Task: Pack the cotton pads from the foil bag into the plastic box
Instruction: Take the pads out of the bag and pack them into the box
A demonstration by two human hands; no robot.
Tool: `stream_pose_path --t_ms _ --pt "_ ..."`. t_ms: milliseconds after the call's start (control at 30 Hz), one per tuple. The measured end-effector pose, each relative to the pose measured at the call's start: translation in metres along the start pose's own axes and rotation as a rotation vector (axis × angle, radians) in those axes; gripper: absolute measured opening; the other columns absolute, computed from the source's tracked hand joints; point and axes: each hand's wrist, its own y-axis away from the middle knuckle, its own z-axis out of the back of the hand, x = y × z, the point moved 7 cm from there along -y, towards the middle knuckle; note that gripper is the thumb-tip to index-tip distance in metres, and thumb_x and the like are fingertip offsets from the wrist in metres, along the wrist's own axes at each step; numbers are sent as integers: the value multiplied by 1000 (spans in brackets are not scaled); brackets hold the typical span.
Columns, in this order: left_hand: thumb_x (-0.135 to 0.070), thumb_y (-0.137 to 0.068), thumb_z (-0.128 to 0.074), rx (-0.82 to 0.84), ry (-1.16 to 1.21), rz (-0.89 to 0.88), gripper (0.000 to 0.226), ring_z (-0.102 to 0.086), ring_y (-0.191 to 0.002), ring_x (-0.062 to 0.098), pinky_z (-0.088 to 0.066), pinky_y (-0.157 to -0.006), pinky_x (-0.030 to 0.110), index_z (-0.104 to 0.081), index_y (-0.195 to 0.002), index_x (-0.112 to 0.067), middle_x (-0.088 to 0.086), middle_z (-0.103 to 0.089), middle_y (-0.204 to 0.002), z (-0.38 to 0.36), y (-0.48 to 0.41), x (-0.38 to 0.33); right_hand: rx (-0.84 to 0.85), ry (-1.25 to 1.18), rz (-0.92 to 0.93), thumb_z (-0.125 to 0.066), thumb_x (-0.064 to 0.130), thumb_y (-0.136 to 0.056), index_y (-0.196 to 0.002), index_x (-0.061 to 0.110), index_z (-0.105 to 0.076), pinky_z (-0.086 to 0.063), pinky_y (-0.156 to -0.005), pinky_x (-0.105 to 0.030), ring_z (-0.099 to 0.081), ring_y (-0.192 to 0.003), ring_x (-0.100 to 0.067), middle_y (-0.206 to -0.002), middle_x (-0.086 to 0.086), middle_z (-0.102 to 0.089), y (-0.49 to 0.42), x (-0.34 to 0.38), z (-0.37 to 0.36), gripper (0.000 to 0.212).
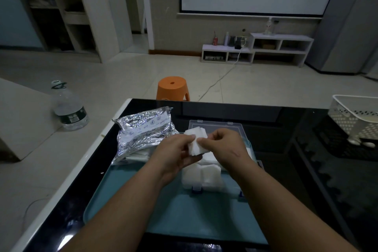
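A stack of white cotton pads (196, 141) is held above the clear plastic box (214, 126). My left hand (176, 152) grips the stack from the left and below. My right hand (223, 145) pinches its right edge with thumb and fingers. More white pads (202, 177) lie packed in the box's near compartments, partly hidden by my hands. The box's lid stands open behind. The crinkled silver foil bag (143, 130) lies to the left on the table, its open end toward me, with a few pads (136, 155) showing at its mouth.
The box and bag rest on a teal tray (131, 196) on a glossy black table (306, 180). A white perforated basket (356, 116) stands at the table's right edge. On the floor are an orange stool (172, 88) and a large water bottle (68, 106).
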Motion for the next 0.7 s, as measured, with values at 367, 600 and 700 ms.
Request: stream_pose_path --t_ms 367,600,700 --pt "-21 -87 -62 -121 -76 -81 3 -58 -77 19 -39 -72 34 -62 -89 -19 3 -67 -81 10 -5 -1 162 -383 -228 -69 -2 -81 -112 18 -44 -59 -83 -48 -69 -91 -36 -102 -23 -64 7 -5 -12 45" --pt "-33 -73 -63 71 202 -13 44 -63 -76 21 -51 -70 34 -58 -110 -10 12 -67 -92 -6 0 5 288 -533 -252 -66 -8 -84 -114 12 -40 -58 -74 -41 -68 -81 -31 -109 -21 -65 16 4 -22 45" --pt "-13 -93 -49 39 191 -41 18 -66 -70 21 -54 -65 34 -58 -107 -6 14 -69 -88 -8 0 2 267 -373 -178 -69 1 -84 -99 11 -43 -57 -66 -36 -67 -75 -27 -100 -16 -68 15 4 -19 32"
